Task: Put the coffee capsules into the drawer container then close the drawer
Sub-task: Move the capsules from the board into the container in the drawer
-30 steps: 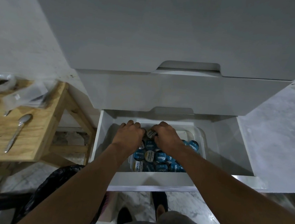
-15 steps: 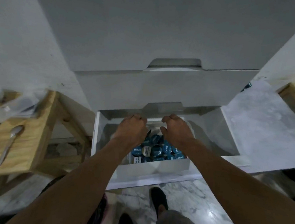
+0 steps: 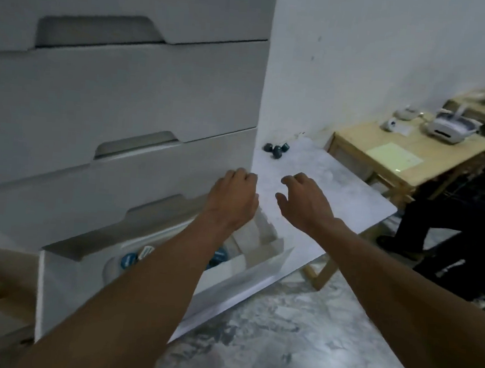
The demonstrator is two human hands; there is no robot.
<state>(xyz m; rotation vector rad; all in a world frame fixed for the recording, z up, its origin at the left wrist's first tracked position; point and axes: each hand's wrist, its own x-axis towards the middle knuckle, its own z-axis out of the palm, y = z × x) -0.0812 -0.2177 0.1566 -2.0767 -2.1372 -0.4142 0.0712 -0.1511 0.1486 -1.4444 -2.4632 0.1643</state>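
Tabletop (image 3: pixel 339 188) is bearing three capsules (image 3: pixel 276 150), likely needing fetching next; left hand (image 3: pixel 232 201) and right hand (image 3: pixel 304 203) are hovering empty, loosely curled.

White cabinet (image 3: pixel 127 87), upper left, with white open drawer (image 3: pixel 228 281) at lower centre. Inside it, blue-lidded capsules (image 3: pixel 128 260) with white marks. Centre: dark capsules (image 3: pixel 276 150) on grey-white marbled surface (image 3: pixel 336 191). Bottom: grey-white marbled floor (image 3: pixel 296 333). Right: pale-wood wooden surface (image 3: pixel 430 140) bearing a pale yellow-green sheet (image 3: pixel 394 158).
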